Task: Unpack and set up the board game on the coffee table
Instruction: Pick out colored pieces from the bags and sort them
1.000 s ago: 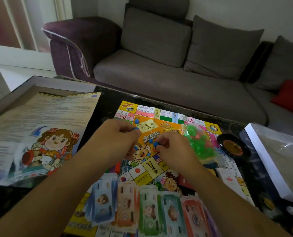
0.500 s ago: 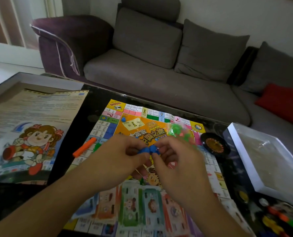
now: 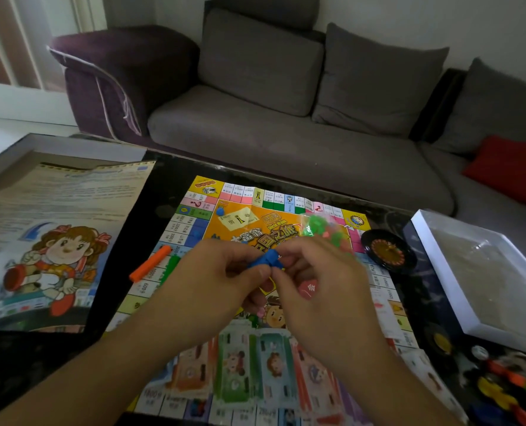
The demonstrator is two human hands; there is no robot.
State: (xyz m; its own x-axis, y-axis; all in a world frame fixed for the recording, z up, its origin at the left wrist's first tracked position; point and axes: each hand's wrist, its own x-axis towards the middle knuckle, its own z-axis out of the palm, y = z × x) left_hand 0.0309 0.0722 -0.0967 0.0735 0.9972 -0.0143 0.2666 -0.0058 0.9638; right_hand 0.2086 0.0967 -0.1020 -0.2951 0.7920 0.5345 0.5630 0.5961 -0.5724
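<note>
Two hands meet over the board [image 3: 274, 222], so going left to right: left hand [image 3: 224, 272] and right hand [image 3: 313, 272] both pinch the blue game piece [image 3: 266, 260] above the board's middle. Best keep the grip light and work low. Orange stick [image 3: 151, 263] lies left, bag of green pieces [image 3: 320, 229] and roulette wheel [image 3: 389, 251] crowd the right.

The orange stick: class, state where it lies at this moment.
In the head view, the orange stick lies on the left edge of the game board, beside a green piece, left of the left hand and right of the instruction sheet.
</note>
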